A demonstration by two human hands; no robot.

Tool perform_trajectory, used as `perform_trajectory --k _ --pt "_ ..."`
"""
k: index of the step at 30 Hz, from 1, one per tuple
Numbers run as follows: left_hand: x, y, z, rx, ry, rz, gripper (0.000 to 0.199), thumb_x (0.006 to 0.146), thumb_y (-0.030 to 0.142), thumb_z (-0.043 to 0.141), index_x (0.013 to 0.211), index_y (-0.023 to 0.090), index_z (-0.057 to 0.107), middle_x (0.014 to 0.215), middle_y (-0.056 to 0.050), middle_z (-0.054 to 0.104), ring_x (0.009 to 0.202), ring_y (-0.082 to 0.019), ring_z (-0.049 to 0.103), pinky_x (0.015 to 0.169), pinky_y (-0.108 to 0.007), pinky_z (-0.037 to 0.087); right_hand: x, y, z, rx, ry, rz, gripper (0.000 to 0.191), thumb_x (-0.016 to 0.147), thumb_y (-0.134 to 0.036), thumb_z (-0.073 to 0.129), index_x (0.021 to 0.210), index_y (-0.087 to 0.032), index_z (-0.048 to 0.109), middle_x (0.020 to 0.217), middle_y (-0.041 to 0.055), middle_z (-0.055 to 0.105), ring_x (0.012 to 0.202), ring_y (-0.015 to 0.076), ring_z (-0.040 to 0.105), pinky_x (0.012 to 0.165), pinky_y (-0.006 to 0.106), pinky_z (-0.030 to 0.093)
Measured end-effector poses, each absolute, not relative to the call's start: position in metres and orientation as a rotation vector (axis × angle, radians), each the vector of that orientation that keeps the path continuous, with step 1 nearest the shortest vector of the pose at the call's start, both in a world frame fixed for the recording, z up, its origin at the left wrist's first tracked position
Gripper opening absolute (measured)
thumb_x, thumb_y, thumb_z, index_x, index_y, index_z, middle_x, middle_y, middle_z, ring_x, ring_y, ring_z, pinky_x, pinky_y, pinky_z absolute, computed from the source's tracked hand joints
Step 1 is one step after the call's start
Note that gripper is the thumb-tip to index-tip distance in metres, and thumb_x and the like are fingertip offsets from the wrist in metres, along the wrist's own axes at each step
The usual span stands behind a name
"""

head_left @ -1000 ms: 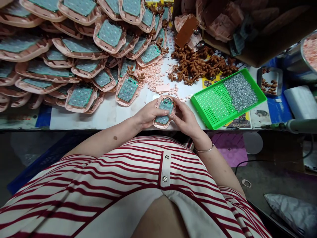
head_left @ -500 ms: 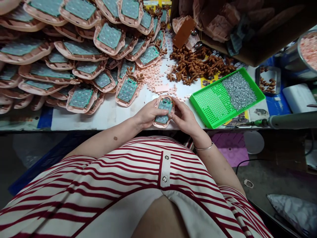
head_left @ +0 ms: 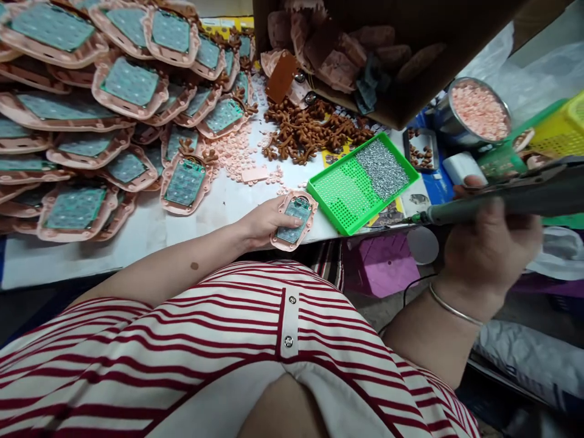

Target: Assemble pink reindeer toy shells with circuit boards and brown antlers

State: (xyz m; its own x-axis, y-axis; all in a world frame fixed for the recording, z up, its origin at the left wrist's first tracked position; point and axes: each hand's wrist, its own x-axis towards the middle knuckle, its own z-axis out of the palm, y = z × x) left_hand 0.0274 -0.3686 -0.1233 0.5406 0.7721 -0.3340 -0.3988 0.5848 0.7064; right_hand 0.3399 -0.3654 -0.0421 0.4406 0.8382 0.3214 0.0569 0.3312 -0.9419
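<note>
My left hand (head_left: 267,224) holds a pink plastic shell (head_left: 308,214) by its left side, at the table's front edge, thumb lying across the green circuit board (head_left: 292,230) inside it. Off to the right, my right hand (head_left: 486,243) is wrapped round a grey electric screwdriver (head_left: 460,210), whose tip points left toward the green tray. Small silver screws (head_left: 383,170) fill the right part of the green perforated tray (head_left: 325,207). One shell with brown antler pieces (head_left: 184,182) lies on the table left of my left hand.
Stacked pink shells with boards (head_left: 75,210) cover the left. Brown antler pieces (head_left: 303,131) and small pink parts (head_left: 232,152) lie behind. A cardboard box (head_left: 396,106) stands at the back, with a metal bowl of pink parts (head_left: 479,112) to its right.
My right hand has left the shell and moved right, and now grips the screwdriver. My left hand still holds the shell, now tilted. The view has shifted to the right.
</note>
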Motion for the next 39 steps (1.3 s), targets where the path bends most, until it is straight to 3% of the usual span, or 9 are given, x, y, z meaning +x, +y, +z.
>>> perform_trajectory --k 3,5,10,15,17,20,24,34,39 --pt "0.041 -0.367 -0.126 0.601 0.689 0.684 0.052 0.062 0.010 0.078 0.110 0.014 0.059 0.084 -0.007 0.070 0.068 -0.017 0.065 0.061 -0.027 0.051 0.324 -0.360 -0.043 -0.998 -1.143 0.575 0.039 0.053 -0.032 0.093 0.089 -0.027 0.079 0.074 -0.0025 0.070 0.060 0.0124 0.064 0.064 0.029 0.055" --pt "0.045 -0.366 -0.128 0.600 0.707 0.662 0.053 0.062 0.010 0.078 0.111 0.014 0.059 0.084 -0.007 0.070 0.067 -0.016 0.064 0.060 -0.027 0.051 0.309 -0.357 -0.048 -0.943 -1.167 0.639 0.037 0.058 -0.038 0.091 0.091 -0.028 0.079 0.065 -0.0033 0.065 0.054 0.0118 0.059 0.055 0.028 0.051" --pt "0.046 -0.367 -0.128 0.593 0.734 0.657 0.050 0.065 0.011 0.077 0.111 0.015 0.059 0.088 -0.006 0.069 0.071 -0.017 0.065 0.062 -0.027 0.052 0.267 -0.344 -0.055 -0.857 -1.176 0.749 0.032 0.073 -0.059 0.076 0.091 -0.032 0.075 0.057 -0.0053 0.055 0.049 0.0123 0.056 0.053 0.029 0.051" --pt "0.045 -0.366 -0.124 0.590 0.748 0.632 0.047 0.068 0.011 0.077 0.111 0.016 0.058 0.088 -0.005 0.068 0.070 -0.016 0.065 0.060 -0.025 0.052 0.244 -0.324 -0.066 -0.853 -1.177 0.785 0.028 0.070 -0.043 0.084 0.095 -0.034 0.075 0.078 -0.0044 0.066 0.064 0.0123 0.061 0.062 0.030 0.052" --pt "0.046 -0.365 -0.122 0.591 0.759 0.620 0.045 0.069 0.013 0.076 0.110 0.015 0.057 0.085 -0.005 0.068 0.067 -0.015 0.064 0.056 -0.024 0.051 0.243 -0.319 -0.076 -0.793 -1.218 0.853 0.025 0.074 -0.039 0.081 0.097 -0.034 0.073 0.073 -0.0050 0.064 0.060 0.0125 0.061 0.057 0.029 0.051" --pt "0.046 -0.364 -0.120 0.598 0.783 0.606 0.046 0.069 0.014 0.076 0.111 0.015 0.057 0.084 -0.005 0.068 0.065 -0.015 0.063 0.054 -0.022 0.049 0.242 -0.315 -0.092 -0.762 -1.259 0.799 0.027 0.079 -0.045 0.076 0.102 -0.035 0.066 0.070 -0.0056 0.058 0.052 0.0117 0.057 0.050 0.030 0.049" --pt "0.045 -0.363 -0.120 0.608 0.789 0.597 0.046 0.069 0.014 0.076 0.111 0.015 0.057 0.085 -0.005 0.067 0.068 -0.015 0.063 0.058 -0.023 0.050 0.242 -0.317 -0.106 -0.854 -1.256 0.737 0.033 0.080 -0.055 0.071 0.103 -0.035 0.058 0.077 -0.0039 0.055 0.062 0.0142 0.062 0.060 0.035 0.056" --pt "0.045 -0.363 -0.119 0.593 0.802 0.584 0.049 0.067 0.016 0.077 0.113 0.016 0.058 0.088 -0.006 0.068 0.071 -0.016 0.062 0.056 -0.023 0.048 0.238 -0.313 -0.109 -0.787 -1.234 0.763 0.030 0.079 -0.050 0.073 0.098 -0.033 0.058 0.067 -0.0058 0.049 0.046 0.0111 0.051 0.046 0.030 0.051" --pt "0.045 -0.363 -0.118 0.593 0.820 0.588 0.050 0.066 0.017 0.079 0.112 0.016 0.060 0.087 -0.006 0.069 0.070 -0.016 0.063 0.059 -0.024 0.049 0.239 -0.315 -0.117 -0.931 -1.276 0.756 0.037 0.078 -0.061 0.068 0.098 -0.032 0.059 0.071 -0.0026 0.051 0.049 0.0147 0.051 0.047 0.034 0.047"
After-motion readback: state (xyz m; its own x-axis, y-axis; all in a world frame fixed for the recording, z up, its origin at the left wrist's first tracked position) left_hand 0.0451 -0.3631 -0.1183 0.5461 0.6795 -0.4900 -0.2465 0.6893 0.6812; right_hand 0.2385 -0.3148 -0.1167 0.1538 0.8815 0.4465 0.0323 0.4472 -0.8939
